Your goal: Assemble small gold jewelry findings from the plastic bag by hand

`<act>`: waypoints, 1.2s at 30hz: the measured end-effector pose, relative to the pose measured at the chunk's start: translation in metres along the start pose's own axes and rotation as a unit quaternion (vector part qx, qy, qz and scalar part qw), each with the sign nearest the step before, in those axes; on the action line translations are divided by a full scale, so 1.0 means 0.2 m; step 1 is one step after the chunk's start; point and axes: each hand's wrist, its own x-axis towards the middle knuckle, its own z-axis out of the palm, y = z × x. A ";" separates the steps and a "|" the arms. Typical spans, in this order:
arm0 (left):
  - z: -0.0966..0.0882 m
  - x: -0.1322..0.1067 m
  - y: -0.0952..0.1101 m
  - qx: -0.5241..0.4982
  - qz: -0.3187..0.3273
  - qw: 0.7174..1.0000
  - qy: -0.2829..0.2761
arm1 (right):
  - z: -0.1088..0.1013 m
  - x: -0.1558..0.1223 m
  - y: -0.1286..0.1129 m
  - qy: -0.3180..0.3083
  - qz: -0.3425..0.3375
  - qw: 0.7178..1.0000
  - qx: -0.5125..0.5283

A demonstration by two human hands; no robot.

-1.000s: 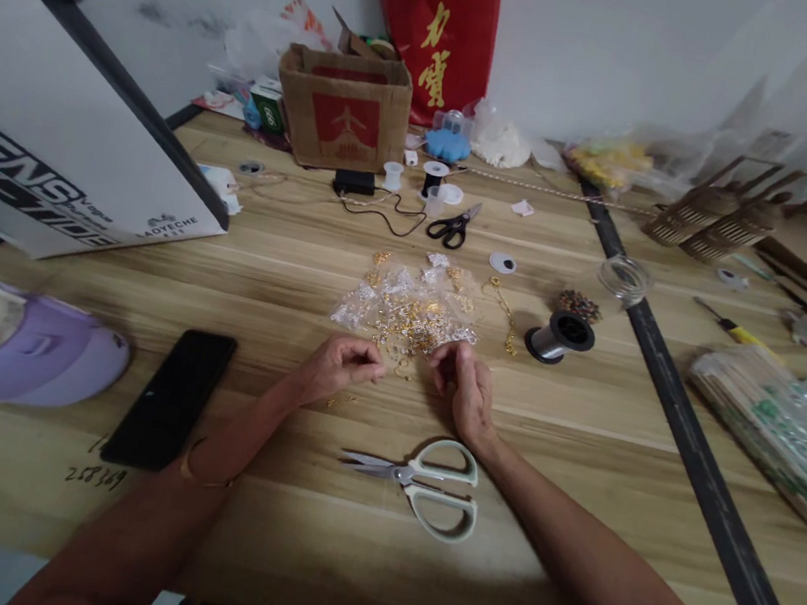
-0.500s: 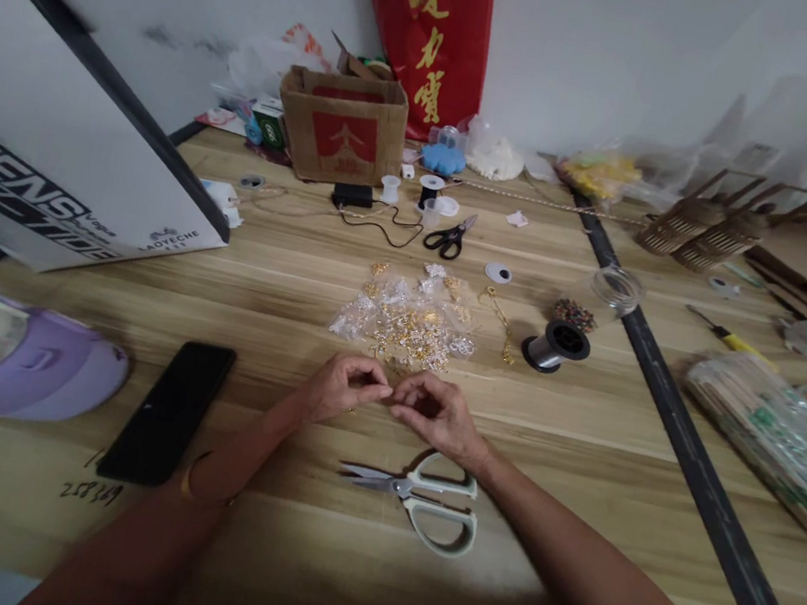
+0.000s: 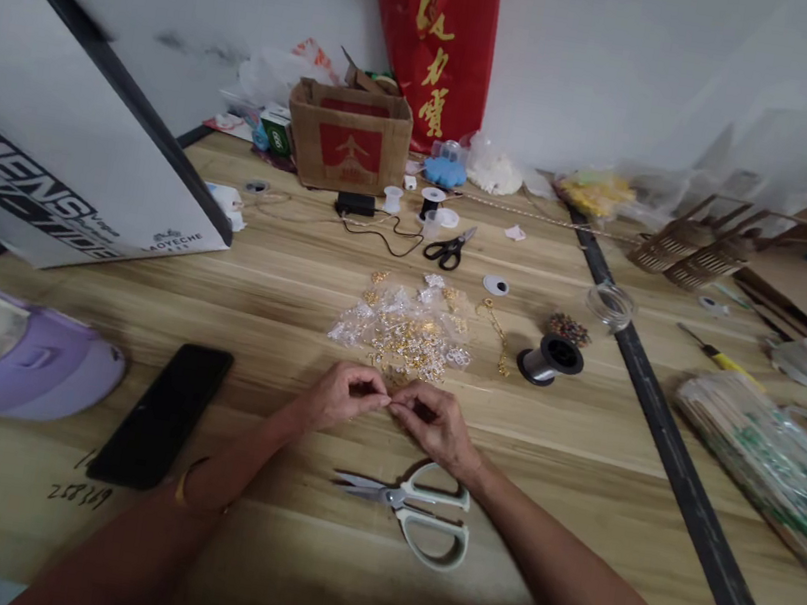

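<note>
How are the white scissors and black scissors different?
The white scissors have pale handles; the black scissors have dark ones. The white scissors' blades point left; the black scissors' point away and right. White scissors lie near the right hand; black ones lie farther off. Both rest on the table.

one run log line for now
left hand: pinched | right hand: pinched, near left | anything held: too small to tell | trinkets: just beyond | pale scissors: near side

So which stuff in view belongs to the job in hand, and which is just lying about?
Likely in use: left hand, right hand (both pinched; anything held too small to tell), pile of gold and silvery pieces, perhaps pale-handled scissors.

Probably just lying about: phone, paper bag, red bag, black scissors.
</note>
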 end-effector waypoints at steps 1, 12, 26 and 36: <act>0.00 0.00 0.00 0.003 0.001 1.000 0.000 | 0.00 0.00 0.00 0.000 -0.003 1.000 -0.002; 0.00 0.00 -0.02 0.012 0.012 1.000 0.013 | -0.01 0.01 0.00 -0.004 -0.028 0.999 -0.034; -0.01 0.01 -0.01 0.055 0.008 0.998 0.015 | -0.01 0.02 -0.01 -0.009 -0.047 0.998 -0.037; -0.02 0.01 -0.02 0.024 -0.007 1.000 0.003 | -0.01 0.02 0.00 -0.021 -0.047 0.998 -0.046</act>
